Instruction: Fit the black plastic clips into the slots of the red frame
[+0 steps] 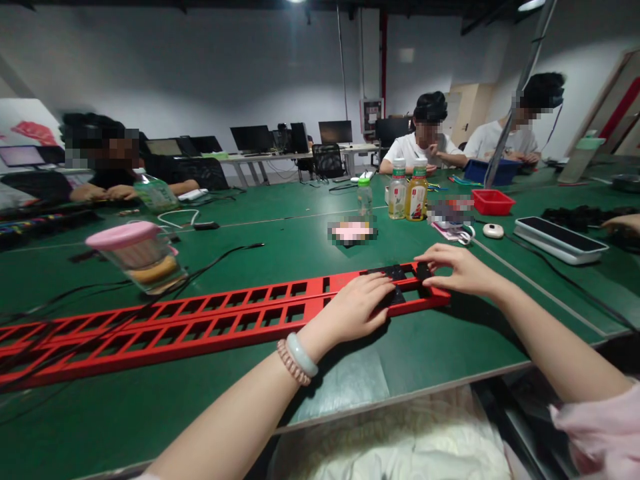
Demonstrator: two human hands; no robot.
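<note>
A long red slotted frame [200, 323] lies across the green table, with two rows of rectangular openings. Black pieces [397, 272] sit in the openings at its right end. My left hand [357, 303] is laid over the frame near that end, palm down. Its fingers reach onto the black pieces and its thumb is at the near rail, so it grips the frame. At the far right end, my right hand [457, 268] pinches a small black block [423, 272] between thumb and fingers. Part of the frame under my left hand is hidden.
Black cables [200, 270] cross the frame on the left, beside a pink-lidded cup [153, 257]. Drink bottles [416, 193], a red tray [493, 201] and a white-edged black device [560, 240] stand beyond. Several people sit around the table; a hand [625, 223] shows at the right edge.
</note>
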